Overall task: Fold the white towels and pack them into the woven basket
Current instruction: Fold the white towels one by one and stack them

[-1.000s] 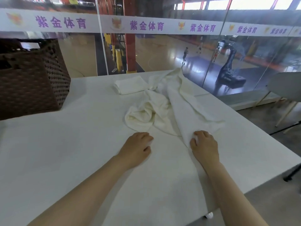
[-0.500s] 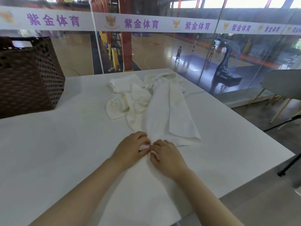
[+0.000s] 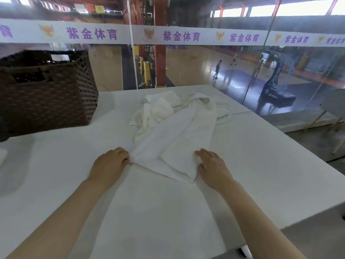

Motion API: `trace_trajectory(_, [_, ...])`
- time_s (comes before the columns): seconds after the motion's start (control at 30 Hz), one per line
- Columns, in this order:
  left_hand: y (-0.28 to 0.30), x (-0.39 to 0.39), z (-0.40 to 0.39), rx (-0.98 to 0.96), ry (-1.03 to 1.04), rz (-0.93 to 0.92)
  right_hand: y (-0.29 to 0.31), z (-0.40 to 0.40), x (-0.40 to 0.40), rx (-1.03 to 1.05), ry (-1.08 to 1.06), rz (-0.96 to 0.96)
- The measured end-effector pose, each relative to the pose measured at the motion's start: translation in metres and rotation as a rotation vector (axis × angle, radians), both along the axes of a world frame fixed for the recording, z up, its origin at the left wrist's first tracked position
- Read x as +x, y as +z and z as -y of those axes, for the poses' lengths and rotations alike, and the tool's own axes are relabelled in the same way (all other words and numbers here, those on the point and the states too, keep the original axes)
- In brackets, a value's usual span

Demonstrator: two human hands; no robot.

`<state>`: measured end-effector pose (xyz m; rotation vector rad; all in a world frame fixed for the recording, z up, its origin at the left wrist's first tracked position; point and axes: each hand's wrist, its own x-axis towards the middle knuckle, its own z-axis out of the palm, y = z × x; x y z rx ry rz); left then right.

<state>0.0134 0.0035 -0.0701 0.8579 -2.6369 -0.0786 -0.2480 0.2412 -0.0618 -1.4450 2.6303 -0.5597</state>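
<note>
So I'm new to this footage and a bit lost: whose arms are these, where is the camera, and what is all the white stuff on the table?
No machine here: these are a person's two bare arms, filmed by a wide-angle camera worn on their head, looking forward and down. On the white table lies a long white towel, partly spread out. The left hand pinches its near left corner; the right hand rests against its near right edge with relaxed fingers. Behind it sits a heap of crumpled towels, and a dark woven basket stands at the far left. Beyond the glass is a sports hall.
</note>
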Motion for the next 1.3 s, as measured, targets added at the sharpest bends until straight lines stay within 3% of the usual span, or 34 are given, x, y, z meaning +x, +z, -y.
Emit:
trace_trajectory(0.1, [0.005,0.019,0.012,0.004,0.1,0.004,-0.007,0.014,0.029,0.037,0.143,-0.02])
trace_trajectory(0.2, [0.016,0.02,-0.002,-0.051,0.026,-0.088,-0.002,0.025,0.06,0.028,0.225,-0.075])
trace_trajectory(0.33, [0.024,0.007,-0.033,0.276,-0.044,-0.11,0.004,0.034,0.097,0.056,0.336,-0.115])
trace_trajectory(0.53, [0.011,0.014,-0.041,0.353,0.105,-0.213,0.01,0.034,0.115,0.023,0.449,-0.13])
trace_trajectory(0.77, [0.007,0.042,-0.028,0.143,0.236,-0.149,0.038,0.047,0.094,-0.024,0.27,0.002])
trace_trajectory(0.9, [0.008,0.063,-0.003,0.15,0.346,-0.096,0.071,0.073,0.054,-0.082,0.124,-0.011])
trace_trajectory(1.1, [0.008,0.067,0.01,0.235,0.482,-0.173,0.11,0.14,0.003,-0.14,-0.011,-0.146])
trace_trajectory(1.2, [0.0,0.062,0.004,0.16,0.494,-0.205,0.109,0.17,-0.015,-0.079,-0.064,-0.14])
trace_trajectory(1.3, [-0.009,0.065,0.003,0.131,0.475,-0.269,0.106,0.192,-0.025,0.166,-0.03,-0.223])
